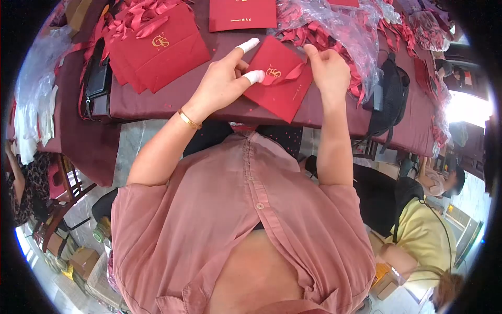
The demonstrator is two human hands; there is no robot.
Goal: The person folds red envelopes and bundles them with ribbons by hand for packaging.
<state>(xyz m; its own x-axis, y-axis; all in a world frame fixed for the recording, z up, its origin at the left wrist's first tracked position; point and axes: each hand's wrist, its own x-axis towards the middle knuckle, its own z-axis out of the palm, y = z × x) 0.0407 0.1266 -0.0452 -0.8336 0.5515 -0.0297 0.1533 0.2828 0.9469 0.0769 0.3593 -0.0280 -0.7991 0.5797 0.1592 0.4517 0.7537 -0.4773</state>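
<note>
A small red paper bag (285, 102) with a gold logo lies tilted at the table's front edge, before my chest. My left hand (222, 81), with white covers on thumb and index finger, grips the bag's left side. Its thumb presses near the logo and its index finger stretches along the upper edge. Across the bag's face runs a shiny red ribbon (290, 76), leading from my left thumb toward my right hand (330, 70). The right fingers are pinched together at the ribbon's end, by the bag's right edge; their tips partly hide what they hold.
Overlapping red bags with ribbons (157, 49) lie at left, and another red bag (242, 15) lies at the back. Clear plastic (348, 31) with red ribbons lies at right. A black bag (389, 99) hangs at the table's edge. A person in yellow (423, 235) is at lower right.
</note>
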